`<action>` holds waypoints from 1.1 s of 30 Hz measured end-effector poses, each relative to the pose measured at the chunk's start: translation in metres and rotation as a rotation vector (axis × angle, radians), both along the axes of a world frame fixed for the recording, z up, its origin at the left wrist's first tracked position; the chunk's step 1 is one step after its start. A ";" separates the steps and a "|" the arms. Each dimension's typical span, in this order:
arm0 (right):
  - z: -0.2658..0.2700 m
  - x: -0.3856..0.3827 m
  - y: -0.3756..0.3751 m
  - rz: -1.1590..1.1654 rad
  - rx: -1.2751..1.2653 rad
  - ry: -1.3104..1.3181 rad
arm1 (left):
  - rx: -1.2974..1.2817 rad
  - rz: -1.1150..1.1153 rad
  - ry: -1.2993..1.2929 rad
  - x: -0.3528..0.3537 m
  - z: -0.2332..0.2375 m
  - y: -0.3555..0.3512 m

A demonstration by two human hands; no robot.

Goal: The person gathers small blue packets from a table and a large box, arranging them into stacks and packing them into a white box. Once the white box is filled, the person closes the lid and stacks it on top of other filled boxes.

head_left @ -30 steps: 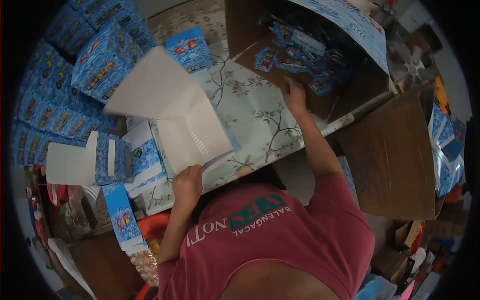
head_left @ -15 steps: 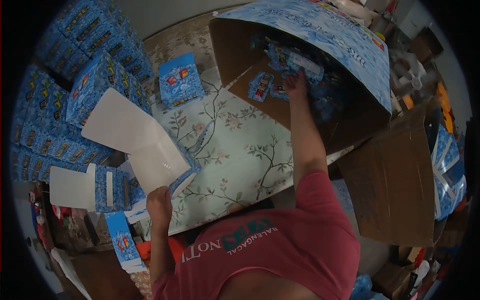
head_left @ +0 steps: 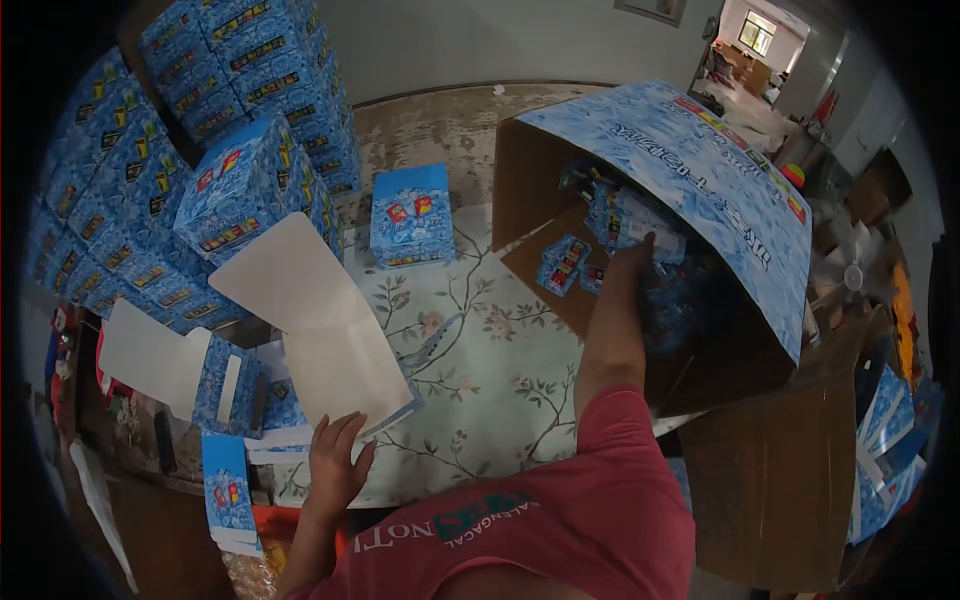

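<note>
My left hand [head_left: 340, 458] has its fingers apart at the near edge of an opened box [head_left: 345, 370], whose pale inside faces up. My right hand [head_left: 632, 264] reaches into a large cardboard carton [head_left: 530, 165] lying on its side. It is among blue printed packets [head_left: 612, 215], close to one with a whitish label [head_left: 662, 240]. Its fingers are dark and partly hidden, so I cannot make out a grip. Two loose packets [head_left: 563, 264] lie on the carton's lower flap. A closed blue box [head_left: 412, 215] stands on the table beyond the opened one.
Blue printed boxes [head_left: 255, 75] are stacked high at the left. Another opened box [head_left: 228, 385] and flat blue cartons [head_left: 230, 490] are at the near left. The floral cloth [head_left: 490, 400] covers the table. A brown carton [head_left: 770, 500] stands at the right, below a fan [head_left: 853, 272].
My left hand has gone from closed on the opened box's edge to spread fingers there. My right hand remains inside the carton among the packets. The camera view has tilted up.
</note>
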State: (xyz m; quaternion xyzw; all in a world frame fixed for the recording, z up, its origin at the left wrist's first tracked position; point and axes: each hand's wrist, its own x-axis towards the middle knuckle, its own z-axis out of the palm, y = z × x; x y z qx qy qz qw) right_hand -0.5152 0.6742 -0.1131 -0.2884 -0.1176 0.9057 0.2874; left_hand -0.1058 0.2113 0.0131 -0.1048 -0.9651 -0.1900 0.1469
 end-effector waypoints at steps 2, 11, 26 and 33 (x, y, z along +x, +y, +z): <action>0.008 0.025 -0.009 -0.027 0.033 -0.083 | 0.040 -0.033 0.006 0.003 0.006 0.004; -0.026 0.184 -0.046 0.202 0.454 -0.142 | 0.392 -0.380 0.046 -0.007 0.001 0.057; 0.029 0.313 -0.083 0.949 1.942 -0.676 | 0.729 -0.282 -0.601 -0.033 -0.121 0.113; 0.019 0.320 -0.074 0.666 1.866 -0.577 | 0.784 -0.274 -0.686 -0.029 -0.123 0.113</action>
